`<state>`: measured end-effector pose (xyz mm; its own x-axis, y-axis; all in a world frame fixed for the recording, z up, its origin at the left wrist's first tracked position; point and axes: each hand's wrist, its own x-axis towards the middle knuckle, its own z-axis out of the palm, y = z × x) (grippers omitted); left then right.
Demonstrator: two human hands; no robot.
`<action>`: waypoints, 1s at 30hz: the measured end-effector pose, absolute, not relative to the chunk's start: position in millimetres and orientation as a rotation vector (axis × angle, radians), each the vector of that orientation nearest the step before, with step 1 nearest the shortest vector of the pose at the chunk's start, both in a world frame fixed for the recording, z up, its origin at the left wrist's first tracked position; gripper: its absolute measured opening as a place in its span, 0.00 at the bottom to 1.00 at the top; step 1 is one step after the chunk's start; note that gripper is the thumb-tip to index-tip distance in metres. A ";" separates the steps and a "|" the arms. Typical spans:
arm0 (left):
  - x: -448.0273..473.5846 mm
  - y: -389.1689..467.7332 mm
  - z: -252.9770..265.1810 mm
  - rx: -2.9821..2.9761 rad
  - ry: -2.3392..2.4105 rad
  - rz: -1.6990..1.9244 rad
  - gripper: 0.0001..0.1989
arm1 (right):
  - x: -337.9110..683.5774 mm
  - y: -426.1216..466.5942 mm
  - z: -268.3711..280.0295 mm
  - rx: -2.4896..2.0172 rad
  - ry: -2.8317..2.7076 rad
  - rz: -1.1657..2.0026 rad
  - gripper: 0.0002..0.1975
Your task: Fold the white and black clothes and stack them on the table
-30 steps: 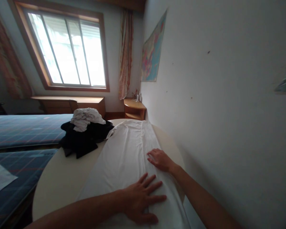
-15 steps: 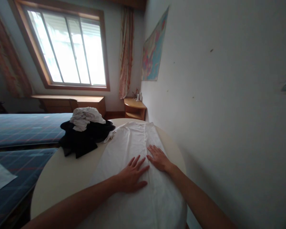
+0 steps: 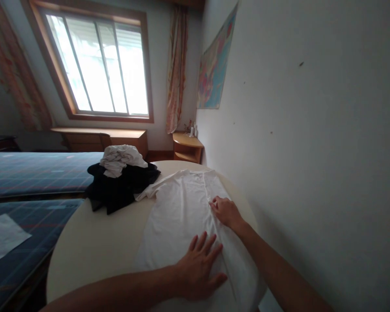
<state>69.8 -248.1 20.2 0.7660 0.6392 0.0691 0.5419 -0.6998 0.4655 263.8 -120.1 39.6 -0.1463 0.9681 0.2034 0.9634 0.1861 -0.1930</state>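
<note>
A white shirt (image 3: 172,221) lies spread over a round cream table (image 3: 94,247), with a sleeve stretching out to the far left and a seam or front edge running down its right part. My left hand (image 3: 199,271) rests flat on the shirt's nearer part, fingers spread. Higher up, my right hand (image 3: 227,211) has its fingers bent together in a pinch at that edge of the shirt. The cloth between its fingertips is partly hidden.
A pile of black clothes (image 3: 123,190) with a crumpled white garment (image 3: 121,159) on top sits at the table's left edge. Plaid beds (image 3: 45,173) stand left, one bearing a paper sheet (image 3: 4,238). A white wall (image 3: 312,173) borders the right.
My left hand has slid nearer and slightly right, still flat. The right hand's fingers have gone from spread to pinched on the shirt's edge. The far-left sleeve now lies further out.
</note>
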 end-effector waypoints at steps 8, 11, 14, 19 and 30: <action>1.1 -132.5 41.8 2.429 1.820 0.630 0.19 | 256.0 -92.6 1.7 -1.837 -2.209 0.171 0.35; -43.1 -91.7 52.2 2.409 2.168 0.462 0.17 | 258.7 -91.2 -6.2 -1.874 -2.239 0.202 0.36; -73.2 -70.6 57.2 2.368 2.297 0.379 0.16 | 259.9 -89.7 -6.3 -1.870 -2.238 0.172 0.35; -88.3 -55.5 55.4 2.367 2.322 0.290 0.15 | 253.5 -81.9 4.8 -1.870 -2.166 0.102 0.34; -104.9 -2.9 91.5 2.143 2.433 0.327 0.18 | 215.8 -73.3 14.3 -2.097 -2.065 0.118 0.39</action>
<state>-104.9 -2.9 91.5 -0.1309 0.9669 0.2188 0.9904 0.1177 0.0725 215.8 -73.3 14.3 0.0234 0.9965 0.0800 0.9810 -0.0074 -0.1941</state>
